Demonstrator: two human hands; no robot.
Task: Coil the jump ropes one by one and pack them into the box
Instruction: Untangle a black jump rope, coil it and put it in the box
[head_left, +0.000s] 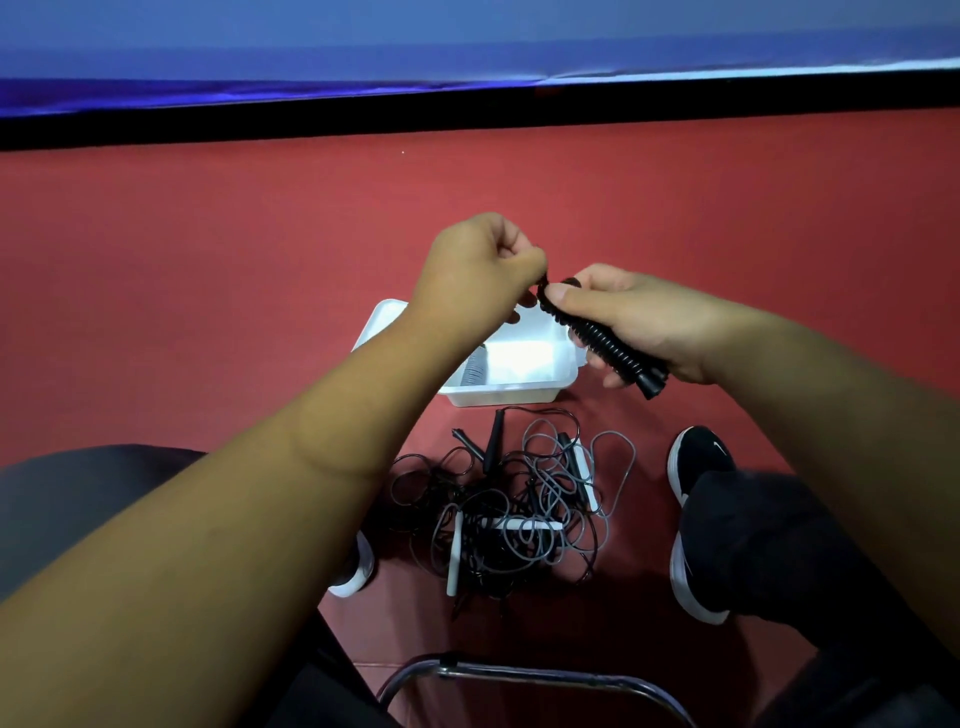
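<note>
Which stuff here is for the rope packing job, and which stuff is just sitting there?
For the job: black coiled rope, gripped by the right hand and pinched at its end by the left hand; white box; tangled rope pile.

Just there: black shoe; metal chair frame; red floor.

Your white rectangular plastic box (498, 396) reads smooth, glossy; black coiled jump rope bundle (608, 345) ribbed, matt; tangled grey and black cords (519, 499) smooth, rubbery-looking. Under them, red floor (208, 286) matt; curved chair tube (545, 675) polished metal.
</note>
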